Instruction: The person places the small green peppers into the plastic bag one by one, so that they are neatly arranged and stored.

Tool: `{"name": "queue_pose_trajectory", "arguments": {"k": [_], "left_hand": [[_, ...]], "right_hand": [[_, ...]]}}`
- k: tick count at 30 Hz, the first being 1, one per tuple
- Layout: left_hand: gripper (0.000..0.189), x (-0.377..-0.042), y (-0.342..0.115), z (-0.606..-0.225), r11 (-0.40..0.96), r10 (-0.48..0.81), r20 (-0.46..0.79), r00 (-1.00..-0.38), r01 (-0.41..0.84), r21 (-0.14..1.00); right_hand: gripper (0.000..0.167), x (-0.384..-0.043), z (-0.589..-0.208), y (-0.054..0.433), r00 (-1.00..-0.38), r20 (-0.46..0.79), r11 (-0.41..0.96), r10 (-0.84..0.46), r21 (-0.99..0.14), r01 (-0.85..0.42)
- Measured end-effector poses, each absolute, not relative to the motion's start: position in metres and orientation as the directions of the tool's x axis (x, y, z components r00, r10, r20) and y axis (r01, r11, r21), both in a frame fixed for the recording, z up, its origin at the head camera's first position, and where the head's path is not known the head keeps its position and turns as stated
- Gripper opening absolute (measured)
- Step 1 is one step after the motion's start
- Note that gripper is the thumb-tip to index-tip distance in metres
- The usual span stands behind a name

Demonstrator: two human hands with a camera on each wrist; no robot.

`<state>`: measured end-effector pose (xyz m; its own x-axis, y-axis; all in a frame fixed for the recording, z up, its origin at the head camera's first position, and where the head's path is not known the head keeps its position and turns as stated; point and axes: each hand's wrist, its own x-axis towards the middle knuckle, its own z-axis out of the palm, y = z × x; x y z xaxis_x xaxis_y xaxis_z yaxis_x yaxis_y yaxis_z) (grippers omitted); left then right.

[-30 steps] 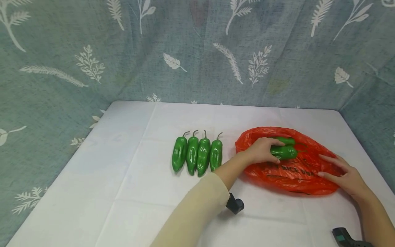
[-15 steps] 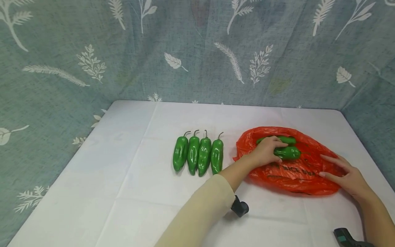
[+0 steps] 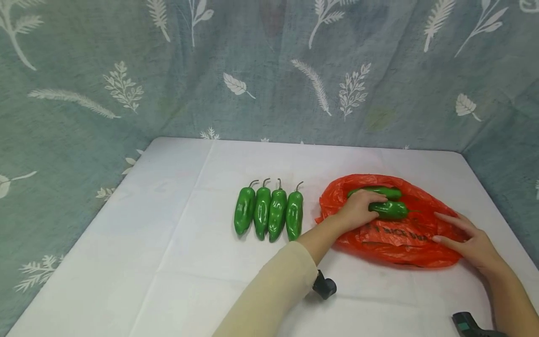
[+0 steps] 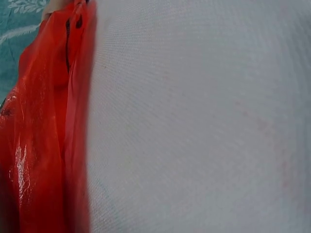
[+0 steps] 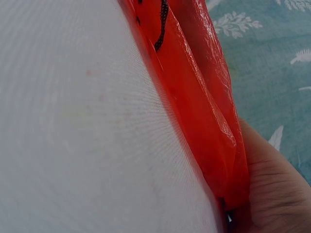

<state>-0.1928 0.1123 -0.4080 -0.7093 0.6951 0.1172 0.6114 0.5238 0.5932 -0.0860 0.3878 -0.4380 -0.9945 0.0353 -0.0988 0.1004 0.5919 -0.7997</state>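
Observation:
A crumpled red plastic bag (image 3: 400,238) with dark printed letters lies flat, and two glossy green chili peppers rest on it. My left hand (image 3: 358,211) reaches over the bag and grips the left end of the nearer chili pepper (image 3: 389,210), whose stem points right. Just behind it lies the farther chili pepper (image 3: 385,191), partly covered by that hand. At the bag's right end my right hand (image 3: 476,239) rests with thumb and fingers spread on the plastic. The right wrist view shows part of this hand (image 5: 279,184) beside the red bag (image 5: 194,121).
Left of the bag, several green chili peppers (image 3: 276,214) lie side by side in a row, stems away from me. They are on a white-covered table (image 3: 126,262). A grey-green leaf-patterned cloth (image 3: 269,70) hangs behind and along both sides. Black wrist devices (image 3: 324,285) show below the hands.
My left hand has shifted slightly, and more of the farther chili pepper shows behind it. The nearer chili pepper sits a touch farther right. My right hand stays at the bag's right end.

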Motion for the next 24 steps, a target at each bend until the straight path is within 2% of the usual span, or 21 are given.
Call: {"name": "queue_pose_trajectory", "arguments": {"k": [10, 24], "left_hand": [[0.046, -0.191, 0.108, -0.406, 0.515, 0.675, 0.117, -0.729, 0.578, 0.633], [0.058, -0.183, 0.093, -0.394, 0.456, 0.702, 0.098, -0.705, 0.551, 0.699]], "right_hand": [[0.068, -0.087, -0.441, 0.388, -0.996, -0.081, 0.607, 0.03, -0.791, 0.083], [0.068, -0.087, -0.442, 0.387, -0.995, -0.092, 0.606, 0.038, -0.79, 0.096]]}}
